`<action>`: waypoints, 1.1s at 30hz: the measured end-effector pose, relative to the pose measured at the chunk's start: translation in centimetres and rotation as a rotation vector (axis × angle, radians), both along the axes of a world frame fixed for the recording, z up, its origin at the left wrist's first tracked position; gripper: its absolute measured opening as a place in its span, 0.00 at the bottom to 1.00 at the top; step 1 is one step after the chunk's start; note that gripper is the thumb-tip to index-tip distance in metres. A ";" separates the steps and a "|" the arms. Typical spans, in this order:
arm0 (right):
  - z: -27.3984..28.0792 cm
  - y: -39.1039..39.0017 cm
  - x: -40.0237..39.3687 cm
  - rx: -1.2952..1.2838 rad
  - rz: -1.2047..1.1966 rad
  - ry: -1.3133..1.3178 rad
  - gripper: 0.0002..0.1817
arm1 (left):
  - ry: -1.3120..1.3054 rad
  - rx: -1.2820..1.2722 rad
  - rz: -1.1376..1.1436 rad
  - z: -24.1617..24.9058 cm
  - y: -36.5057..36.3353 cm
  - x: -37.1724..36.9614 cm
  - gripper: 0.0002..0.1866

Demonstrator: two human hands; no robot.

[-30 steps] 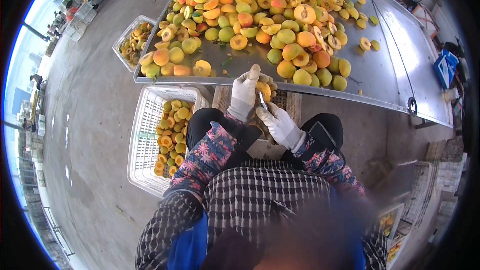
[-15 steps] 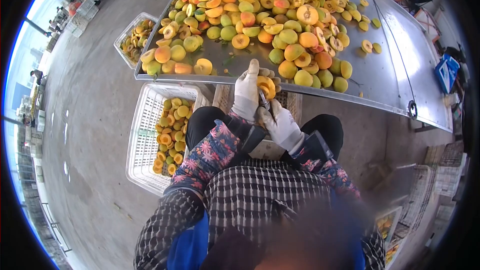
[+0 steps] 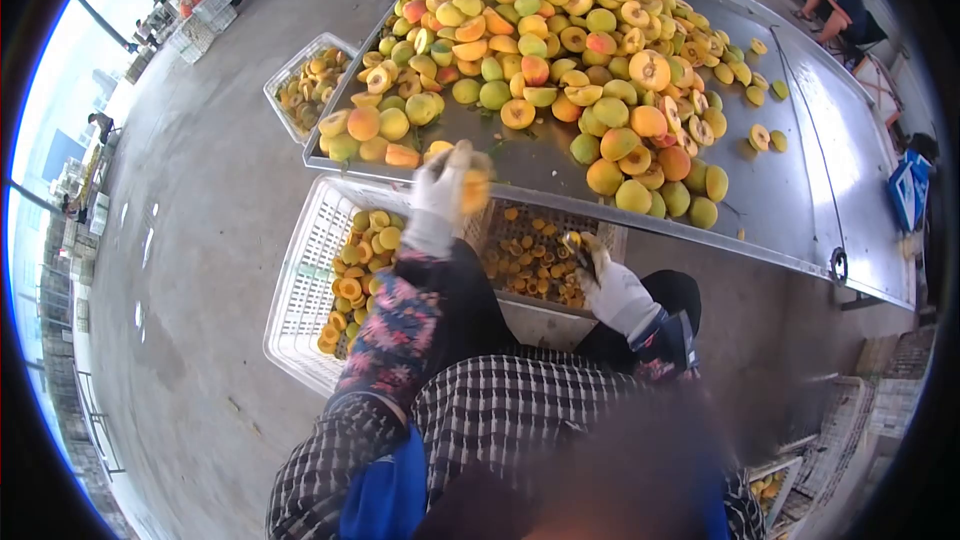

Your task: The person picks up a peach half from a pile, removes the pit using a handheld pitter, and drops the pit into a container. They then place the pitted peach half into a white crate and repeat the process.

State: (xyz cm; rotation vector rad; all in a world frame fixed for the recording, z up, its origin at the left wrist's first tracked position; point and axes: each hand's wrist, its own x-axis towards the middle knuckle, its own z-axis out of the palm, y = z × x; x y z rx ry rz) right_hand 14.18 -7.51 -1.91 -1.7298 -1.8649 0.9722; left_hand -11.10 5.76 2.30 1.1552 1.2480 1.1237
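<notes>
My left hand (image 3: 438, 202), gloved in white and blurred by motion, holds a peach half (image 3: 476, 192) at the table's front edge, above the crates. Lower and to the right, my gloved right hand (image 3: 618, 292) is closed around a pitting tool, mostly hidden by the fingers. A small yellow-brown piece, perhaps a pit, shows at its tip (image 3: 572, 239). Beneath that hand, a crate (image 3: 535, 306) contains many small orange-brown pieces that look like pits. A white basket (image 3: 296, 285) on the left holds peach halves (image 3: 352, 288).
A large heap of cut and whole peaches (image 3: 560, 30) covers much of the metal table (image 3: 520, 162). Another crate of halves (image 3: 312, 90) stands beyond its left corner. A cord (image 3: 815, 150) lies across the table's right side. A seated person (image 3: 842, 10) is at the far right.
My hands have moved apart. The left carried the peach half leftward toward the white basket; the right moved down and right with the tool, uncovering the crate of small pieces.
</notes>
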 end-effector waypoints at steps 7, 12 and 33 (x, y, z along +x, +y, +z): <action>-1.8 0.3 -0.2 -0.075 0.030 -0.302 0.30 | 0.978 0.381 -0.030 0.9 6.8 -2.8 0.24; -1.0 0.3 -0.5 -0.076 0.089 -0.286 0.27 | 1.099 0.235 -0.211 -1.2 13.7 5.4 0.24; 6.9 4.1 -3.1 0.556 -0.052 0.222 0.19 | -0.932 -0.089 -0.183 2.6 0.4 7.0 0.18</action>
